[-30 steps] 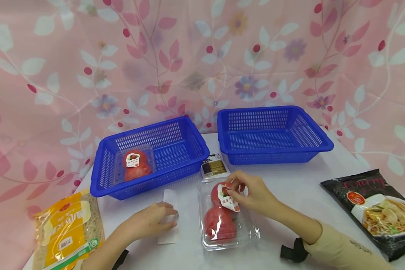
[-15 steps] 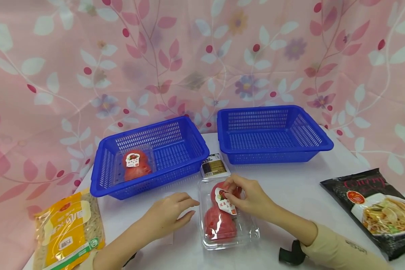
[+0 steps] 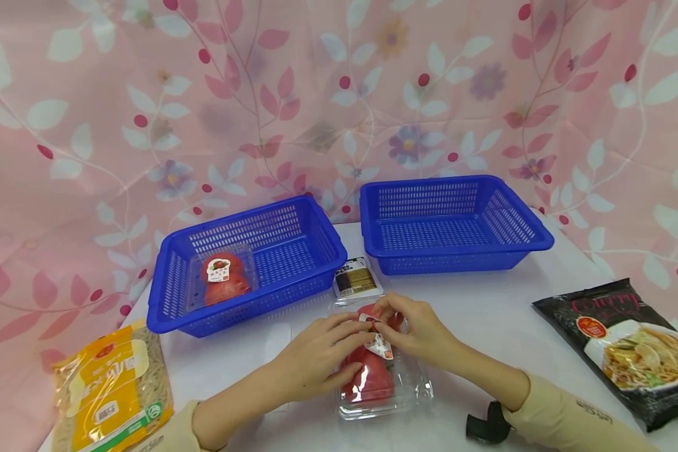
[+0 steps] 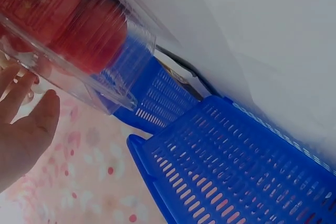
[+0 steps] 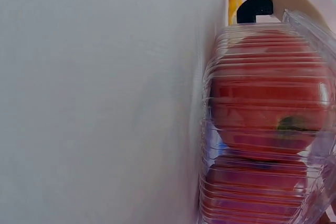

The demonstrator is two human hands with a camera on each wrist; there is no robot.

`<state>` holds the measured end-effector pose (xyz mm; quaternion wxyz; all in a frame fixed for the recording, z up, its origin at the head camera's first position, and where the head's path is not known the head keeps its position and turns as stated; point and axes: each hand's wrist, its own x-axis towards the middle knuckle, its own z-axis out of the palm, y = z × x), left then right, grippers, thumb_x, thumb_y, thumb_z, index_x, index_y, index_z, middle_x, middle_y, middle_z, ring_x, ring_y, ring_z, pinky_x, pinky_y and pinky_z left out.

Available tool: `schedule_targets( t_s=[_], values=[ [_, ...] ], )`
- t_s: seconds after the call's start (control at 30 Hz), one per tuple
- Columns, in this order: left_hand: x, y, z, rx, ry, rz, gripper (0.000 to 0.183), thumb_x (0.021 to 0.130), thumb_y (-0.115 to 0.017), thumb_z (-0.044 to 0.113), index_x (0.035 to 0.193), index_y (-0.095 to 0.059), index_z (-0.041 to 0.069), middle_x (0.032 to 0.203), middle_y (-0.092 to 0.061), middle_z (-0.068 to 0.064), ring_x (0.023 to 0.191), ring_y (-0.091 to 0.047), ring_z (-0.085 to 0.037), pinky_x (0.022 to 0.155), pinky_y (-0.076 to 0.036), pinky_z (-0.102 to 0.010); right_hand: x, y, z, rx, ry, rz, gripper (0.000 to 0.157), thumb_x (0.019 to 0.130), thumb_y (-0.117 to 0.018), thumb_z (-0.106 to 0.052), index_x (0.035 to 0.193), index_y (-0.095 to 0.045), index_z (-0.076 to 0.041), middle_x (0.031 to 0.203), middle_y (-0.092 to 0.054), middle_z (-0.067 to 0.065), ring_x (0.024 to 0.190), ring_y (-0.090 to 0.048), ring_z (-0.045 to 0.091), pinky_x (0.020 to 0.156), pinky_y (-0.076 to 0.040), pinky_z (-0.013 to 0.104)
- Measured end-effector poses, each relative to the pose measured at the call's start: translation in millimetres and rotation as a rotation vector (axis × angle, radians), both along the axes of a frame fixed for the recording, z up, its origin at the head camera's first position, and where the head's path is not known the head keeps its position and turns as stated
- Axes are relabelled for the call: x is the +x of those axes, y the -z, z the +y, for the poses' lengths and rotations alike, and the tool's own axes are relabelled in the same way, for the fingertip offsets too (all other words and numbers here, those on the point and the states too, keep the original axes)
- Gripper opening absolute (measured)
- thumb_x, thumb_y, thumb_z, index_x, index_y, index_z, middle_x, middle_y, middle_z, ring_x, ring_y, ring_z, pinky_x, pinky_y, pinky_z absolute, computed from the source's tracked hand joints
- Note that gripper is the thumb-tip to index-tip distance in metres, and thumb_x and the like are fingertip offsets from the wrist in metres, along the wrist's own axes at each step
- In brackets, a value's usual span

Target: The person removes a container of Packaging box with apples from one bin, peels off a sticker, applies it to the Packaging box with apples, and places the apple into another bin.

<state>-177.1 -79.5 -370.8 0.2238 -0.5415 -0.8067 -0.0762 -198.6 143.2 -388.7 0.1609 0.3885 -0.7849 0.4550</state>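
A clear plastic clamshell box [image 3: 415, 389] lies on the white table with two red tomatoes [image 3: 375, 380] inside. Its ribbed side and the tomatoes [image 5: 268, 93] fill the right of the right wrist view. With thumb and fingers, my right hand [image 3: 415, 326] pinches a white printed label [image 3: 382, 349] over the upper tomato. My left hand [image 3: 316, 358] reaches over the box's left side, fingers loosely extended and fingertips right at the label. Part of the label is hidden by both hands. The left wrist view has the box's tomatoes [image 4: 97, 30] above the fingers.
Behind stand two blue baskets; the left basket [image 3: 294, 267] holds another box of tomatoes [image 3: 226, 289], the right basket [image 3: 457, 254] nothing. A small flat pack [image 3: 356, 280] touches the box's far end. A yellow bag [image 3: 113, 389] lies left, a black noodle bag [image 3: 616, 351] right.
My left hand has moved right, from the white paper strip to over the box and up to the label. My right hand keeps its pinch on the label.
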Motion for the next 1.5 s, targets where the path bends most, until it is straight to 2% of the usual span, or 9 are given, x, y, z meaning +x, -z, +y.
schedule_targets(
  t_s=[0.23,0.6,0.87,1.07,1.17,1.3,1.4,1.5],
  values=[
    [2.1,4.2,1,-0.015,0.0,0.023,0.042,0.081,-0.065,0.025,0.119,-0.058,0.009,0.12,-0.058,-0.006,0.114,-0.052,-0.03,0.091,-0.045,-0.038,-1.1,1.8,0,0.035,0.015,0.026,0.022,0.076,-0.068,0.003,0.091,-0.059,-0.01,0.072,-0.056,-0.009,0.064,-0.05,0.004,0.052,-0.048,0.026],
    [7.6,5.3,1,-0.059,-0.014,0.01,0.032,0.085,-0.063,0.022,0.116,-0.061,0.013,0.121,-0.059,-0.003,0.116,-0.049,-0.034,0.086,-0.047,-0.04,-1.3,1.4,2,0.131,0.047,0.06,0.021,0.078,-0.071,-0.006,0.094,-0.059,-0.012,0.078,-0.056,-0.011,0.071,-0.049,0.011,0.058,-0.045,0.027],
    [13.5,3.3,-4,-0.121,-0.052,-0.05,0.033,0.085,-0.063,0.022,0.118,-0.061,0.016,0.126,-0.056,-0.004,0.121,-0.045,-0.034,0.092,-0.043,-0.04,-6.6,1.3,5,0.191,0.067,0.142,0.017,0.076,-0.07,-0.004,0.087,-0.069,-0.016,0.082,-0.057,-0.01,0.078,-0.046,0.009,0.061,-0.04,0.023],
    [18.3,5.3,-5,-0.127,-0.055,-0.005,0.034,0.084,-0.064,0.021,0.117,-0.062,0.014,0.125,-0.055,-0.006,0.12,-0.046,-0.034,0.09,-0.045,-0.039,-6.6,0.2,6,0.272,0.148,0.114,0.013,0.078,-0.071,-0.013,0.09,-0.072,-0.019,0.082,-0.053,-0.007,0.079,-0.041,0.008,0.06,-0.038,0.022],
    [20.5,6.6,-5,-0.101,-0.036,0.025,0.033,0.083,-0.064,0.019,0.115,-0.062,0.012,0.124,-0.056,-0.008,0.117,-0.048,-0.035,0.089,-0.046,-0.039,-5.5,-0.4,7,0.305,0.186,0.16,0.013,0.077,-0.072,-0.016,0.089,-0.072,-0.02,0.081,-0.051,-0.006,0.079,-0.04,0.008,0.059,-0.038,0.02],
    [22.8,8.0,-6,-0.077,-0.031,0.041,0.034,0.082,-0.065,0.019,0.115,-0.062,0.011,0.124,-0.056,-0.009,0.117,-0.049,-0.035,0.089,-0.046,-0.04,-5.3,-1.7,8,0.324,0.195,0.244,0.014,0.075,-0.074,-0.015,0.088,-0.073,-0.019,0.082,-0.051,-0.007,0.078,-0.04,0.008,0.059,-0.039,0.02],
    [25.2,8.6,-6,-0.079,-0.057,0.0,0.036,0.083,-0.063,0.022,0.117,-0.061,0.012,0.126,-0.054,-0.009,0.119,-0.046,-0.036,0.091,-0.044,-0.041,-4.5,-2.5,11,0.346,0.202,0.254,0.015,0.075,-0.074,-0.015,0.089,-0.074,-0.019,0.084,-0.053,-0.007,0.079,-0.04,0.008,0.061,-0.041,0.021],
    [29.1,9.3,-5,-0.087,-0.104,-0.125,0.039,0.087,-0.058,0.03,0.123,-0.056,0.014,0.131,-0.05,-0.007,0.125,-0.037,-0.041,0.094,-0.04,-0.048,-2.3,-2.9,13,0.376,0.213,0.257,0.015,0.075,-0.074,-0.016,0.09,-0.074,-0.019,0.086,-0.054,-0.006,0.08,-0.042,0.009,0.063,-0.043,0.022]
  ],
)
